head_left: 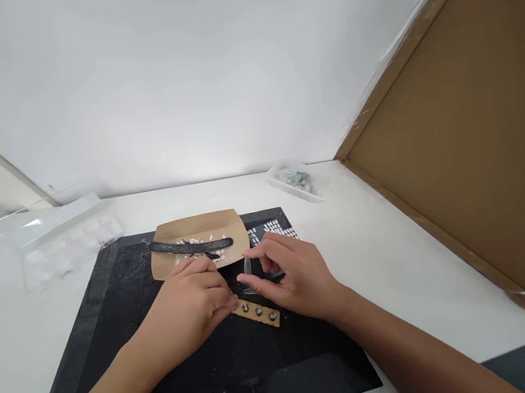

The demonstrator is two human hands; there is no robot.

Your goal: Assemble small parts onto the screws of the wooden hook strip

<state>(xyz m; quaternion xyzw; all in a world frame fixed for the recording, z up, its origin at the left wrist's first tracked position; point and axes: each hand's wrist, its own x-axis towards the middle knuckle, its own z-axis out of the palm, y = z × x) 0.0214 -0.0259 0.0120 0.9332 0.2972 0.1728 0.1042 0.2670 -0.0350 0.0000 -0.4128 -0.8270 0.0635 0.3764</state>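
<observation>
I find the left hand (199, 296) bent closed, fingertips on the left end of a tan strip (266, 318); that end is covered. The right hand (296, 272) has thumb and forefinger apart beside a translucent sliver (247, 266); I cannot tell whether it is gripped. The strip lies slantwise on the black mat (253, 374), three metal pieces (258, 311) showing along it. I judge the step in hand to be fine fingertip work at the strip; the next move calls for a steady left hold and a light right pinch. Beyond stands a tan tray (196, 224) bearing a dark curved bar (193, 247). Farther out, the white bench (345, 263) carries a clear container (292, 190).
</observation>
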